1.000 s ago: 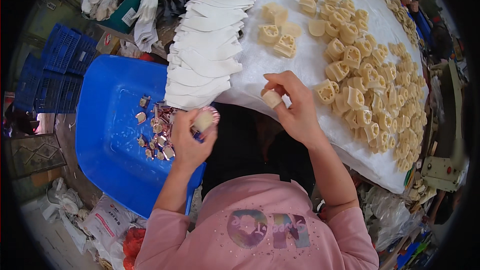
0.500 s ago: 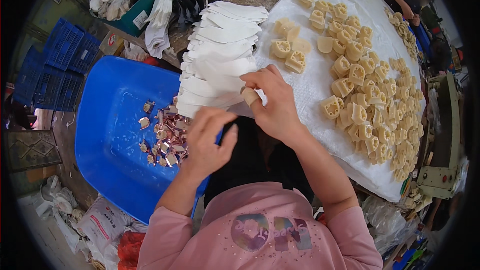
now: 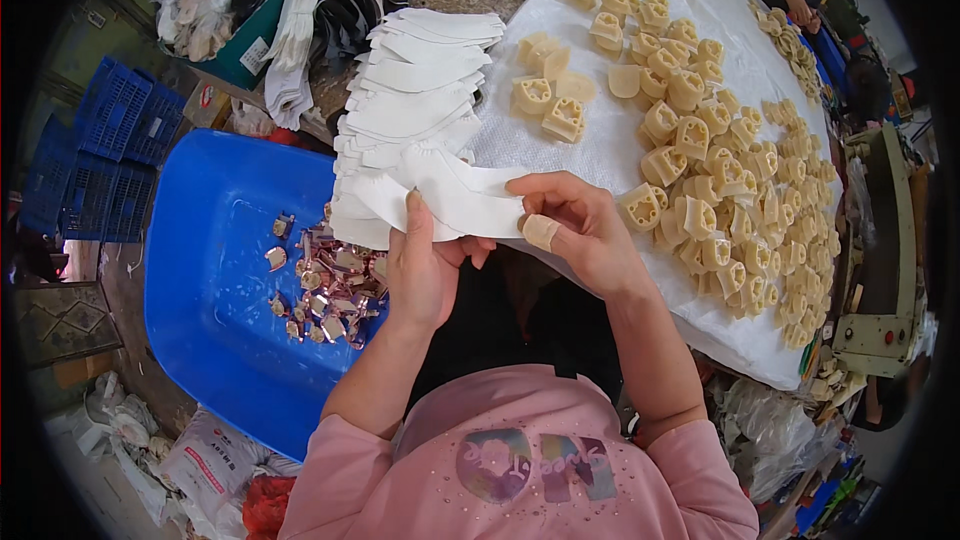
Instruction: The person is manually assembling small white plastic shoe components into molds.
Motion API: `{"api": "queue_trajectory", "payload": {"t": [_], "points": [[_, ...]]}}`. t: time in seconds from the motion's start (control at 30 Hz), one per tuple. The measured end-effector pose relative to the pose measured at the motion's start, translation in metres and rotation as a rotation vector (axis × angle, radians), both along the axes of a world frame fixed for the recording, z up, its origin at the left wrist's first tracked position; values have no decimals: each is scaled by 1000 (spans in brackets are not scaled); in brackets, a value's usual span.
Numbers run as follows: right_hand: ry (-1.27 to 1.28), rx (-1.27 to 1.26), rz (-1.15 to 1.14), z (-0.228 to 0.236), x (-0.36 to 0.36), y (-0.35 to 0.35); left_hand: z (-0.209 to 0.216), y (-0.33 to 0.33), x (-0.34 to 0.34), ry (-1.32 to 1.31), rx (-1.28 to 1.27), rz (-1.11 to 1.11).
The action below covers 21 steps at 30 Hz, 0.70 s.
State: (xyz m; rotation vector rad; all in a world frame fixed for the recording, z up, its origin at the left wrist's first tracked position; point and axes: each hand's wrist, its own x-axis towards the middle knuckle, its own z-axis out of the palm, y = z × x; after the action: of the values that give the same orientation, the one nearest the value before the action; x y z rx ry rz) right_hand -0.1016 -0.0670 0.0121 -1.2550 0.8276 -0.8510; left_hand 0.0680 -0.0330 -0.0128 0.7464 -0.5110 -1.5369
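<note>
A white curved strip (image 3: 462, 202) of sheet material stretches between my hands, just above the near end of a fanned stack of similar white pieces (image 3: 420, 75). My left hand (image 3: 428, 275) grips the strip's left part, thumb on top and fingers partly hidden underneath. At the other end, my right hand (image 3: 590, 230) pinches it between thumb and forefinger; a tan wrap covers the thumb. Beige moulded pieces (image 3: 690, 140) with hollow openings lie heaped to the right on a white woven sheet (image 3: 625, 280).
A blue tub (image 3: 200, 270) at my left holds shiny pinkish metallic pieces (image 3: 330, 285). Behind it are a green bin (image 3: 235, 55) of bags and stacked blue crates (image 3: 115, 120). Another person's hand (image 3: 803, 12) shows at the far right. White sacks (image 3: 205, 455) lie low on the left.
My right hand has come nearer from the stack's right edge and now holds a white strip. My left hand, empty before, has closed on the strip's other part.
</note>
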Motion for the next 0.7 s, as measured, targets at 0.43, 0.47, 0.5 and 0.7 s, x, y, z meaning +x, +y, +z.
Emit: {"api": "queue_trajectory", "payload": {"t": [0.43, 0.47, 0.5, 0.7], "points": [[192, -452, -485, 8, 8, 9, 0, -5, 15, -311, -184, -6], [192, -453, -484, 10, 9, 9, 0, -5, 17, -225, -146, 47], [344, -703, -416, 15, 10, 10, 0, -2, 17, -240, -115, 43], [809, -1207, -185, 17, 24, 11, 12, 3, 8, -221, -56, 33]]}}
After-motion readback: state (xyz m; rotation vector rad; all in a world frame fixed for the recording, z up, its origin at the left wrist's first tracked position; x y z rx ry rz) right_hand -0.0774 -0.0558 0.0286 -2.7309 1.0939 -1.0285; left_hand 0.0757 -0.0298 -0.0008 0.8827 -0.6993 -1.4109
